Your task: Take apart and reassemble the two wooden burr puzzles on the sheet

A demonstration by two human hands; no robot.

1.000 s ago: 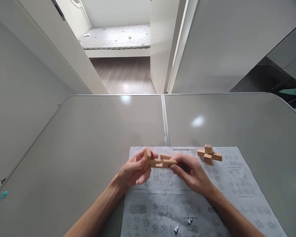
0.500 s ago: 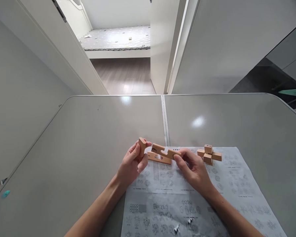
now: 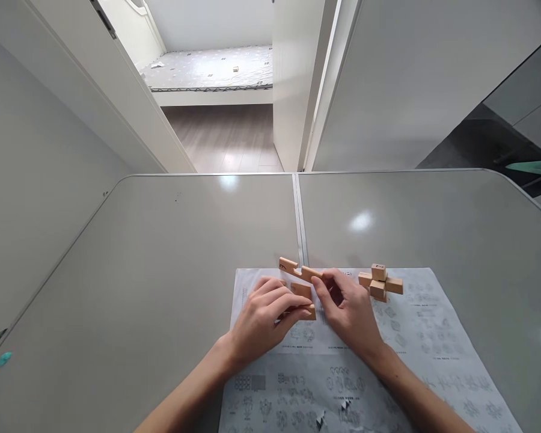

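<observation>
My left hand (image 3: 264,316) lies palm down on the printed paper sheet (image 3: 415,355), fingers curled over a wooden puzzle piece (image 3: 303,300) that peeks out at its right. Just to its right, my right hand (image 3: 345,310) pinches a notched wooden bar (image 3: 297,269) between thumb and fingers and holds it a little above the sheet's far edge, pointing left. Right of that hand an assembled cross of wooden blocks (image 3: 380,282) stands on the sheet, untouched.
The sheet of diagrams lies on a grey table (image 3: 162,252) with a seam (image 3: 299,222) down its middle. White partitions rise behind, and an open doorway shows a room with a mattress (image 3: 211,67). A small teal object (image 3: 3,359) sits at the left edge.
The two bars have come apart. My left hand has turned palm down and lowered its piece onto the sheet. My right hand keeps the notched bar, which has moved slightly away from me.
</observation>
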